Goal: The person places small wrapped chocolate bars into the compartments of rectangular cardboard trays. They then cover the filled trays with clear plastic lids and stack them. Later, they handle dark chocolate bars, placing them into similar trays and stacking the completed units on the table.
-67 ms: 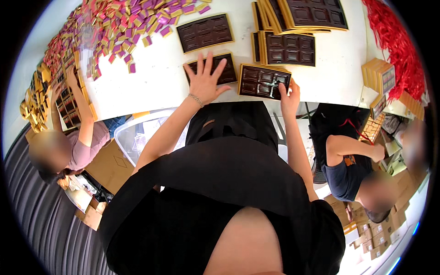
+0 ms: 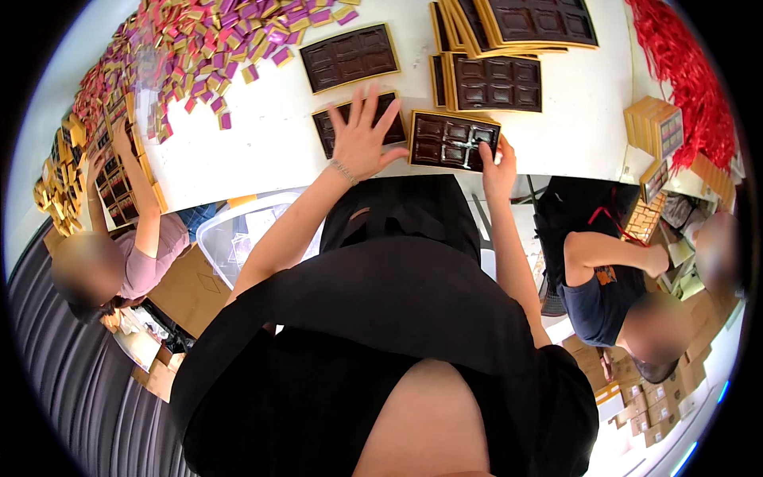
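Note:
My left hand (image 2: pixel 362 147) is spread flat, fingers apart, over a shallow gold-edged box with a dark brown moulded tray (image 2: pixel 323 131). To its right, at the table's near edge, my right hand (image 2: pixel 499 175) grips the right end of another such box (image 2: pixel 445 141), thumb on top and fingers at the side. White glare shows on its tray. A third box (image 2: pixel 350 58) lies just beyond my left hand. Beyond my right hand are stacks of the same boxes, one nearer (image 2: pixel 497 83) and one farther (image 2: pixel 540 22).
Small purple, red and gold wrapped pieces (image 2: pixel 230 48) cover the white table's (image 2: pixel 262 151) far left. Red shredded filler (image 2: pixel 691 87) and stacked boxes (image 2: pixel 653 127) lie at right. One person (image 2: pixel 155 254) works at left, another (image 2: pixel 600 294) sits at right. A clear plastic bin (image 2: pixel 226 238) stands below the table.
My left hand has shifted slightly to the right over its box. My right hand keeps its grip. The whole view has moved a little.

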Tool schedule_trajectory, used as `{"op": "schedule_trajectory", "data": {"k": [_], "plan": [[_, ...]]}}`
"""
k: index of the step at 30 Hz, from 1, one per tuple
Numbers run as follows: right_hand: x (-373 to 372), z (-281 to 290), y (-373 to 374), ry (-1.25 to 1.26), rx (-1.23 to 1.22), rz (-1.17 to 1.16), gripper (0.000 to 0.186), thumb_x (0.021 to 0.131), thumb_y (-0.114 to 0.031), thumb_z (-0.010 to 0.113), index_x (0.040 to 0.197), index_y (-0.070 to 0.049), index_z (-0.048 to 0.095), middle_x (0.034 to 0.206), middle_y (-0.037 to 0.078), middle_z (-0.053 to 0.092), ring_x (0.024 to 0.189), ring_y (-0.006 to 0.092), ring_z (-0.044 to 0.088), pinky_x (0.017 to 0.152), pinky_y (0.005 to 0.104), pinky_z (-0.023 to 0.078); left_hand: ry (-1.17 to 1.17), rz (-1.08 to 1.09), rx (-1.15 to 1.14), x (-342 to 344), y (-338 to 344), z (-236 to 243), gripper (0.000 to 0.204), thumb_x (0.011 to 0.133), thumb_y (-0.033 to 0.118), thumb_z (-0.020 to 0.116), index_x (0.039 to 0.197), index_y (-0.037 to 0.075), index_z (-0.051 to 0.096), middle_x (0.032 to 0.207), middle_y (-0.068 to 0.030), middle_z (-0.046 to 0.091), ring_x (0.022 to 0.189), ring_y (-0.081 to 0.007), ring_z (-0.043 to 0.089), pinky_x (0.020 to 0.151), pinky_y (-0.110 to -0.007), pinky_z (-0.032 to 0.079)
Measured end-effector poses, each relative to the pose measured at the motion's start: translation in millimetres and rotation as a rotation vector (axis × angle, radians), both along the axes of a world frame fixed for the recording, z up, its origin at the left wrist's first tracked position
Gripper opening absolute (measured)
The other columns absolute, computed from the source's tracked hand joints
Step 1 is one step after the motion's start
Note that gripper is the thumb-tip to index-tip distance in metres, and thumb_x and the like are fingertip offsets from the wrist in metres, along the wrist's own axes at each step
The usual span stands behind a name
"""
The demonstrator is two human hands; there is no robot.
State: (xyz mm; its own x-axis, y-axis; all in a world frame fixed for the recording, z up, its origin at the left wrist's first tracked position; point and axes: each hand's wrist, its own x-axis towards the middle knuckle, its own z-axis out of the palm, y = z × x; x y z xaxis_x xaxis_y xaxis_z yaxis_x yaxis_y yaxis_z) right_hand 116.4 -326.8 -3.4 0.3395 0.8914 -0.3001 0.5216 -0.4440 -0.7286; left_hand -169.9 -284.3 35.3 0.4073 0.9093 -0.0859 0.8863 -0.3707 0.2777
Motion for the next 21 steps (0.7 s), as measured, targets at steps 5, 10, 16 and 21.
{"op": "schedule_trajectory", "data": {"k": [5, 10, 16, 21], "plan": [[1.4, 22.0, 32.1, -0.226, 0.307, -0.07, 0.086, 0.079, -0.038, 0.073, 0.139, 0.006, 0.031, 0.135, 0.025, 0.037, 0.124, 0.0397, 0.037, 0.104, 0.0467, 0.031, -0.229, 0.121, -0.112, 65.2, 8.2, 5.6, 0.116, 0.064, 0.06, 0.075, 0.146, -0.002, 0.021, 0.15, -0.0244, 0.025, 0.14, -0.0429, 0.019, 0.105, -0.067, 0.018], [24.5, 51.5, 108.6, -0.612, 0.297, 0.411, 0.112, 0.067, -0.058, 0.076, 0.142, 0.006, 0.025, 0.145, 0.03, 0.024, 0.132, 0.0431, 0.028, 0.106, 0.051, 0.028, 0.097, -0.17, -0.038, 71.9, -7.2, 5.9, 0.107, 0.053, 0.039, 0.084, 0.143, 0.011, 0.034, 0.141, -0.0169, 0.035, 0.134, -0.0345, 0.03, 0.104, -0.07, 0.017], [74.5, 15.0, 141.6, 0.424, 0.027, 0.097, 0.052, 0.081, -0.019, 0.075, 0.12, 0.01, 0.055, 0.102, 0.012, 0.067, 0.093, 0.0164, 0.061, 0.087, 0.0264, 0.046, -0.299, 0.045, -0.062, -53.5, -32.2, 30.3, 0.101, 0.047, 0.019, 0.083, 0.135, 0.002, 0.038, 0.13, -0.017, 0.041, 0.122, -0.0385, 0.039, 0.106, -0.051, 0.029], [95.1, 8.1, 130.1, 0.686, 0.032, -0.209, 0.039, 0.087, -0.007, 0.066, 0.12, 0.01, 0.055, 0.107, 0.013, 0.064, 0.094, 0.0168, 0.061, 0.086, 0.0289, 0.048, -0.087, 0.434, 0.157, -199.1, -66.0, 8.4, 0.107, 0.053, 0.017, 0.085, 0.142, -0.001, 0.028, 0.132, -0.0241, 0.039, 0.122, -0.0433, 0.036, 0.105, -0.048, 0.033]]}}
